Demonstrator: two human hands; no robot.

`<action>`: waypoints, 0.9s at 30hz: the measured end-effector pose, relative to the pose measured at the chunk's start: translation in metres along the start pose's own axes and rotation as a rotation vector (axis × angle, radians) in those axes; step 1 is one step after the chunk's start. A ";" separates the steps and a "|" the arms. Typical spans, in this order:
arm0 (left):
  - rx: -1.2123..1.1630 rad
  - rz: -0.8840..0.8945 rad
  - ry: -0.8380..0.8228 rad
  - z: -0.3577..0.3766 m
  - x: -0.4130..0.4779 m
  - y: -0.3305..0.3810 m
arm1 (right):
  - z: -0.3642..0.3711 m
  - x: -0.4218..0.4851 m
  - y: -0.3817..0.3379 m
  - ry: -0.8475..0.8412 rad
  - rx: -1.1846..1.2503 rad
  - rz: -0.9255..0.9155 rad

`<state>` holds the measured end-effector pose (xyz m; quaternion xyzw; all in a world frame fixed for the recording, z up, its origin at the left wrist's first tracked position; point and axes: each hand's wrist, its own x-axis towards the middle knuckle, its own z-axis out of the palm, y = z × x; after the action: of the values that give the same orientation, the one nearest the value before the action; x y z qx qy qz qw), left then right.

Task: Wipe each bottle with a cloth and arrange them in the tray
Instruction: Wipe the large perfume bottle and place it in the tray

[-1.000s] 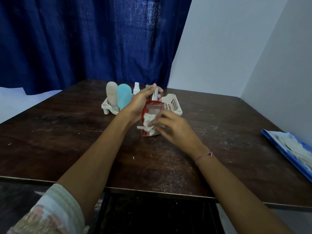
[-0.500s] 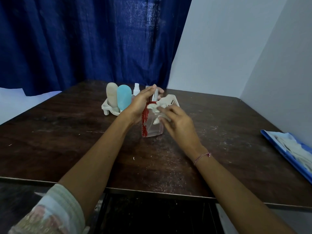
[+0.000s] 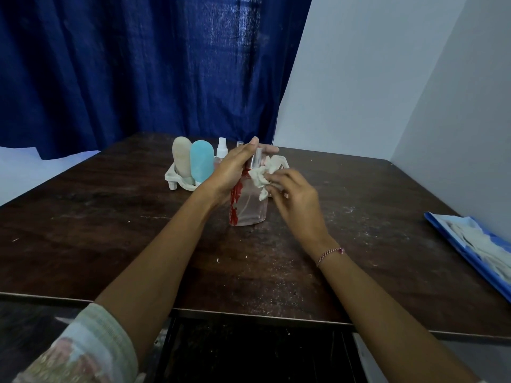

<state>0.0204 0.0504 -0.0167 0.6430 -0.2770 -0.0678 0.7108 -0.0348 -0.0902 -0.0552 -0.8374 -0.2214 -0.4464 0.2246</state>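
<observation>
A clear glass bottle [image 3: 249,208] with a red streak down its left side and a silver spray top stands on the dark table. My left hand [image 3: 235,170] grips it around the neck and shoulder. My right hand [image 3: 293,194] pinches a crumpled white cloth [image 3: 262,175] against the bottle's upper right side. Behind them sits a white plastic tray [image 3: 174,178] holding a beige bottle [image 3: 181,158], a light blue bottle [image 3: 201,161] and a small white spray bottle [image 3: 222,147]. The tray's right part is mostly hidden by my hands.
The dark wooden table [image 3: 110,230] is dusty, its front edge near me. A blue tray with white cloths [image 3: 475,244] lies at the right edge. A blue curtain hangs behind and grey walls stand to the right.
My right hand has carried the cloth from the bottle's lower front up to its shoulder near the spray top. My left hand has kept its grip and the bottle has stayed in place.
</observation>
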 end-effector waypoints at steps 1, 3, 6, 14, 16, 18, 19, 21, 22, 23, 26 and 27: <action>-0.008 -0.006 0.001 0.000 0.001 0.000 | 0.000 0.000 -0.004 -0.015 0.006 -0.046; -0.028 -0.005 -0.024 -0.001 0.001 0.000 | 0.004 -0.002 -0.012 -0.090 -0.030 -0.176; 0.122 0.006 0.016 -0.002 0.001 -0.001 | 0.011 -0.004 -0.015 -0.276 -0.123 -0.358; 0.081 -0.024 0.041 0.002 0.003 -0.003 | 0.003 -0.003 -0.008 -0.224 -0.178 -0.302; 0.034 -0.010 0.014 0.001 0.003 -0.003 | -0.004 0.001 -0.003 -0.051 -0.134 -0.153; 0.132 0.011 0.041 0.002 0.004 -0.004 | -0.008 0.002 0.002 0.008 -0.086 -0.025; 0.197 0.029 0.060 0.003 0.004 -0.005 | -0.009 0.001 0.004 0.002 -0.059 0.028; 0.298 0.093 0.079 0.005 0.004 -0.006 | -0.009 0.000 0.007 -0.012 -0.020 0.108; 0.340 0.132 0.084 0.004 0.003 -0.006 | -0.009 0.000 0.007 -0.014 -0.014 0.124; 0.371 0.166 0.088 0.004 0.003 -0.007 | -0.009 0.000 0.006 -0.025 -0.018 0.115; 0.389 0.204 0.078 0.002 0.005 -0.010 | -0.009 0.001 0.003 -0.083 -0.067 0.003; 0.394 0.193 0.076 0.002 0.005 -0.010 | -0.009 0.001 0.003 -0.085 -0.065 -0.004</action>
<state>0.0262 0.0443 -0.0247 0.7420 -0.3180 0.0804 0.5846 -0.0384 -0.0971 -0.0505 -0.8621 -0.2177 -0.4178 0.1868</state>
